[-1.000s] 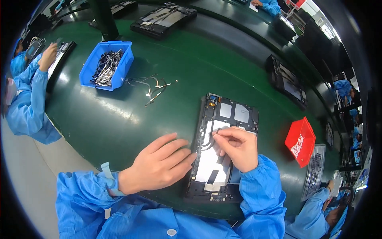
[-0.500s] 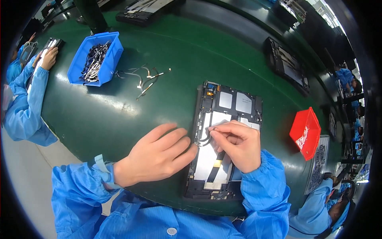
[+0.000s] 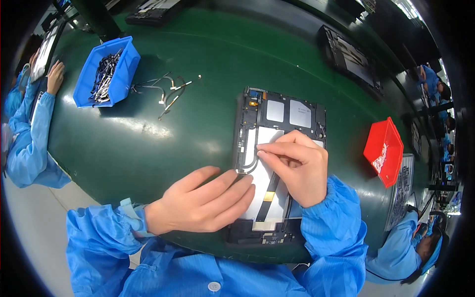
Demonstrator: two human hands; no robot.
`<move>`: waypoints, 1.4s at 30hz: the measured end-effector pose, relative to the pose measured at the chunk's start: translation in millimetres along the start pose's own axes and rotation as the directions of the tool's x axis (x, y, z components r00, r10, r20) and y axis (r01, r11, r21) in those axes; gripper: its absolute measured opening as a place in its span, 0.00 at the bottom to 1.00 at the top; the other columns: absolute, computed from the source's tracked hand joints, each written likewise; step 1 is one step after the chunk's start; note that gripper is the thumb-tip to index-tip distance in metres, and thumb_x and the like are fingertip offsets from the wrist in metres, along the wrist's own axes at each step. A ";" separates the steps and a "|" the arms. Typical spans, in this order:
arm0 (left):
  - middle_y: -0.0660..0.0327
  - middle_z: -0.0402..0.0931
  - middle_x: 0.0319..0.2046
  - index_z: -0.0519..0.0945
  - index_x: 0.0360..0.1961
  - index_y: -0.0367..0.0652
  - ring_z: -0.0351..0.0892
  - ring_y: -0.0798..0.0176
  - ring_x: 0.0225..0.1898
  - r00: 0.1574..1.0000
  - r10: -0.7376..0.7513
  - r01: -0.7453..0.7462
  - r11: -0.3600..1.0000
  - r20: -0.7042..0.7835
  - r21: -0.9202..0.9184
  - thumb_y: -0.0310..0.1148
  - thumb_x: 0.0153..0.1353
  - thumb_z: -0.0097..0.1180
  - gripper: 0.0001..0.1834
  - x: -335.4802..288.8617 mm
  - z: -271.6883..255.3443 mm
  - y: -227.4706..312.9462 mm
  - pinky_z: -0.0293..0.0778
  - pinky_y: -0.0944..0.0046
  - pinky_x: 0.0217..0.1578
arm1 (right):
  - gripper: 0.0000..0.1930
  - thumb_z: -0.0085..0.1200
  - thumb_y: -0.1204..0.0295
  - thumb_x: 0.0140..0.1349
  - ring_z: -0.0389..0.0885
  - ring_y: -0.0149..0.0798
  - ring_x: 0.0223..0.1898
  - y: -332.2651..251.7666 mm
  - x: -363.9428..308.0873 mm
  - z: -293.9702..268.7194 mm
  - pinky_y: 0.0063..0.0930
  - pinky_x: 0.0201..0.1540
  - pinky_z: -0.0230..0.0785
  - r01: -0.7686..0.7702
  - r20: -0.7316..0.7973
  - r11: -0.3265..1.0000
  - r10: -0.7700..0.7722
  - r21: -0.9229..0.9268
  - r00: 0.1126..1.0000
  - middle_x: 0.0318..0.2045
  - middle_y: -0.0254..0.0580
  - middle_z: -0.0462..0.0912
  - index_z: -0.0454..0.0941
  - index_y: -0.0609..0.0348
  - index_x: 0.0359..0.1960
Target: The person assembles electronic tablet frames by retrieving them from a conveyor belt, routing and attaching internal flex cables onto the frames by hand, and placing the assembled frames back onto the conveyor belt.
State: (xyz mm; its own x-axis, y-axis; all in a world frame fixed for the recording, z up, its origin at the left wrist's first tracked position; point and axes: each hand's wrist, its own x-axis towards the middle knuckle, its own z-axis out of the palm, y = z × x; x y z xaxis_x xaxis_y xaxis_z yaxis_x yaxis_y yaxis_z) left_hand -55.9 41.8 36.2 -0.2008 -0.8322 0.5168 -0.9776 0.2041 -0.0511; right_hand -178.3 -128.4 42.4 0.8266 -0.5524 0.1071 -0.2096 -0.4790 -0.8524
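Observation:
An opened tablet-like device [image 3: 262, 190] lies on the green table before me, its silver panels and black frame showing. A thin black cable [image 3: 256, 162] curves along its left side. My right hand [image 3: 299, 166] pinches this cable between thumb and forefinger, above the silver panel. Across the device's left edge reaches my left hand [image 3: 208, 200], its fingers apart, with the fingertips close to the cable's lower end. Whether they touch it I cannot tell. A black strip with a yellow patch [image 3: 268, 196] runs down the device between my hands.
A blue bin [image 3: 129, 64] full of cables stands at the far left, with several loose cables [image 3: 170, 96] beside it. On the right are a red bin [image 3: 392, 161] with small white pieces and a keyboard-like panel [image 3: 402, 190]. Another opened device [image 3: 351, 59] lies farther back. Co-workers sit at both sides.
My left hand has shifted slightly right, farther over the device. The right hand has moved slightly up along the cable and still pinches it. The whole view has shifted a little.

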 end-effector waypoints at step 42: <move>0.54 0.77 0.37 0.78 0.32 0.38 0.80 0.53 0.43 1.000 0.018 -0.013 0.945 0.014 -0.326 0.45 0.52 0.53 0.19 16.3 25.0 -4.9 0.75 0.56 0.49 | 0.19 0.51 0.75 0.51 0.72 0.43 0.52 13.6 4.4 -1.1 0.41 0.56 0.63 0.528 0.219 0.672 -0.493 -0.519 0.842 0.43 0.41 0.78 0.75 0.61 0.47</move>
State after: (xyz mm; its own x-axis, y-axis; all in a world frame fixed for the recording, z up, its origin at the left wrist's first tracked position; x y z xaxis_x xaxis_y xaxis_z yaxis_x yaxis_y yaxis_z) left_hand -56.0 14.3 23.5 -0.2195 -0.8356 0.5036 -0.9009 0.3717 0.2240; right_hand -178.2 -138.1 31.8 0.9140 -0.0797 0.3978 0.0248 -0.9677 -0.2508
